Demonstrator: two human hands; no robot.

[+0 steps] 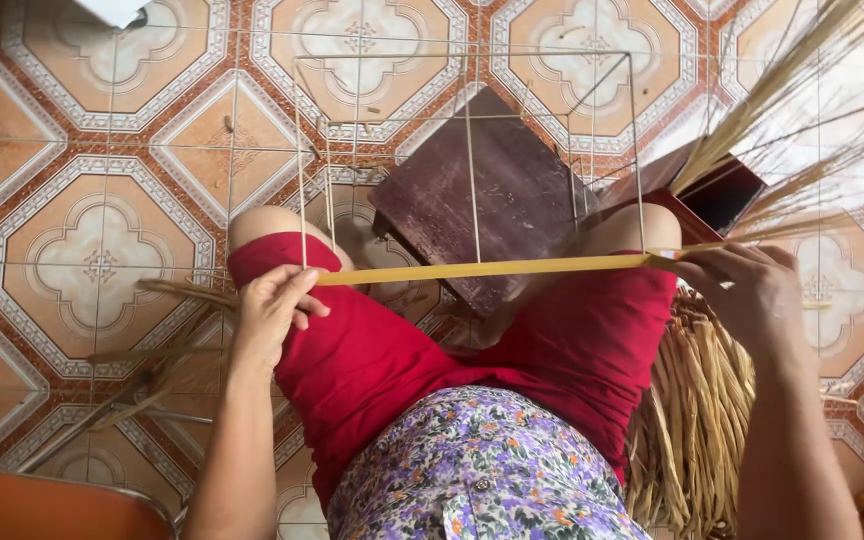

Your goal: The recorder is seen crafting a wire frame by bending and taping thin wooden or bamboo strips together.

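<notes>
A long flat yellow straw strip [482,268] is stretched level across my lap, over my red trousers [512,350]. My left hand [270,312] pinches its left end above my left knee. My right hand [747,292] grips the right end near my right knee. The strip lies along the near bottom bar of a thin wire box frame [472,150] that stands on the floor between my knees. A dark brown wooden board [487,200] lies inside the frame's footprint.
A bundle of dry straw [697,420] lies by my right thigh, and loose stalks [782,90] fan out at upper right. A dark red box [717,190] sits beyond my right knee. More stalks [152,380] lie on the patterned tile floor at left.
</notes>
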